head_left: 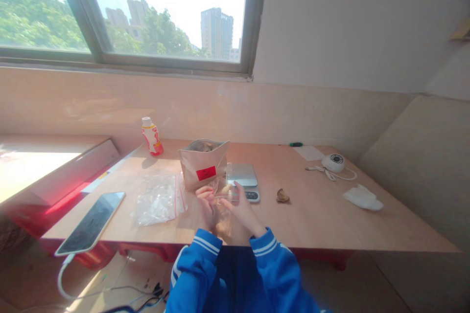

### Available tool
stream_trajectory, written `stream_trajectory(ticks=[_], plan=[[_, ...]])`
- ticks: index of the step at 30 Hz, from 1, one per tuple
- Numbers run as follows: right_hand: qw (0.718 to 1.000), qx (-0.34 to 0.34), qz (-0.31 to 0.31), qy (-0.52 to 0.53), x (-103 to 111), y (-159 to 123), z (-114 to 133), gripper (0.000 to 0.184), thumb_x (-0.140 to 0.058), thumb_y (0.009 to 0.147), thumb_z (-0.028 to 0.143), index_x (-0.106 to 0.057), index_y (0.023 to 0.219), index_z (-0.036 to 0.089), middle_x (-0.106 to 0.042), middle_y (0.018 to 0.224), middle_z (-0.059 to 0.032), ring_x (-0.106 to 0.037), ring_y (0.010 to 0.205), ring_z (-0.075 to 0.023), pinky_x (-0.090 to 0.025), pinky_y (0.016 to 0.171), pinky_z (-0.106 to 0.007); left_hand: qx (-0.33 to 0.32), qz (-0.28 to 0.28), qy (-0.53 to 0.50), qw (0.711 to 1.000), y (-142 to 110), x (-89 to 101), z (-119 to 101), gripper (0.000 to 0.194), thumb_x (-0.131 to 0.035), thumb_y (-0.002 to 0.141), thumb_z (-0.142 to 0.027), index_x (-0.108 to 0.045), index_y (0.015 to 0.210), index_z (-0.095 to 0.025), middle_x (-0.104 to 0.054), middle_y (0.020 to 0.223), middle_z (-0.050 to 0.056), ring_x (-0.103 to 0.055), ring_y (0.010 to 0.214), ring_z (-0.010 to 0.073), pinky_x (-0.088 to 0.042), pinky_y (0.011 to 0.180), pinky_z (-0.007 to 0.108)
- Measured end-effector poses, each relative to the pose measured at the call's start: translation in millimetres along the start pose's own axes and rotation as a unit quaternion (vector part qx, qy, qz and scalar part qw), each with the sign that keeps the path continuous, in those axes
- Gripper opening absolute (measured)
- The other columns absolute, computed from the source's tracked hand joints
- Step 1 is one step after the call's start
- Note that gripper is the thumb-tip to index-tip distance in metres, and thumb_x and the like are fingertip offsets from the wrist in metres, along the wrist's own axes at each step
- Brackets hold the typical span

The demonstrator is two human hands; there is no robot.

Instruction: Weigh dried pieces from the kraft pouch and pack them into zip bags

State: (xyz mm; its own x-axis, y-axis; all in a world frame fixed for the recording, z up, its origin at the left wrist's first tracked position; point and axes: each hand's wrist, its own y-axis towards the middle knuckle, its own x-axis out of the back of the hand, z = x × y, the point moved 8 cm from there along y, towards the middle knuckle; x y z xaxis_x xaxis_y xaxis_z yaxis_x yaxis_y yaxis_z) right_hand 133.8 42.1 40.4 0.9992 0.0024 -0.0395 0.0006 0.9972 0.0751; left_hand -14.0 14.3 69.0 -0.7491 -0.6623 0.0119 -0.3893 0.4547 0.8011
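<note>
Both of my hands are closed on a small clear plastic bag (228, 196) held just above the table's front part. My left hand (207, 207) pinches its left side, and my right hand (245, 211) grips its right side. Something pale shows at the bag, too small to name. Right behind my hands stands an open kraft paper pouch (189, 168) with a red label; its brownish contents are hard to make out. A flat digital scale (244, 175) lies beside the pouch, partly hidden by my right hand. Left of my hands is a stack of clear zip bags (156, 203).
A brown dried piece (282, 196) lies right of the scale. A phone (91, 220) with a cable overhangs the left front edge. A bottle (152, 137), a white round device (333, 162), a crumpled tissue (363, 198), paper (309, 153) and a green-handled tool (295, 145) sit farther out.
</note>
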Motion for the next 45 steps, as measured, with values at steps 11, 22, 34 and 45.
stream_trajectory(ticks=[11,22,34,45], plan=[[0.983,0.06,0.047,0.164,33,-21,46,0.043,-0.06,0.082,0.032,-0.042,0.121,0.027,-0.063,0.122,-0.0082,-0.062,0.109,-0.0238,-0.045,0.099,-0.048,0.14,0.083,-0.049,0.985,12,-15.4,16,0.035,-0.041,0.091,-0.039,-0.051,0.115,-0.016,-0.058,0.114,0.013,-0.056,0.109,0.0224,-0.045,0.093,0.041],[0.99,0.022,-0.035,0.137,67,-17,-1,0.048,-0.066,0.079,0.042,-0.047,0.119,0.023,-0.068,0.109,-0.0081,-0.064,0.103,-0.0233,-0.048,0.093,-0.043,0.156,0.265,-0.018,0.951,-8,-37.7,13,0.022,-0.041,0.089,-0.039,-0.053,0.091,-0.021,-0.066,0.075,0.002,-0.064,0.067,0.0168,-0.05,0.062,0.028],[0.992,0.089,-0.079,0.038,71,-23,15,0.042,-0.046,0.087,0.055,-0.064,0.103,0.021,-0.069,0.107,-0.0097,-0.062,0.104,-0.0256,-0.048,0.093,-0.041,-0.002,0.288,-0.018,0.958,-17,-45.7,-9,0.022,-0.046,0.083,-0.042,-0.054,0.085,-0.022,-0.065,0.059,0.003,-0.062,0.049,0.0157,-0.045,0.046,0.025],[0.97,0.186,0.033,-0.15,58,-30,56,0.034,-0.044,0.091,0.046,-0.066,0.103,0.023,-0.067,0.101,-0.006,-0.062,0.095,-0.023,-0.048,0.082,-0.034,0.074,0.253,0.001,0.965,-18,-38.8,7,0.015,-0.04,0.087,-0.031,-0.047,0.094,-0.021,-0.068,0.076,0.005,-0.066,0.059,0.0183,-0.05,0.053,0.03]])
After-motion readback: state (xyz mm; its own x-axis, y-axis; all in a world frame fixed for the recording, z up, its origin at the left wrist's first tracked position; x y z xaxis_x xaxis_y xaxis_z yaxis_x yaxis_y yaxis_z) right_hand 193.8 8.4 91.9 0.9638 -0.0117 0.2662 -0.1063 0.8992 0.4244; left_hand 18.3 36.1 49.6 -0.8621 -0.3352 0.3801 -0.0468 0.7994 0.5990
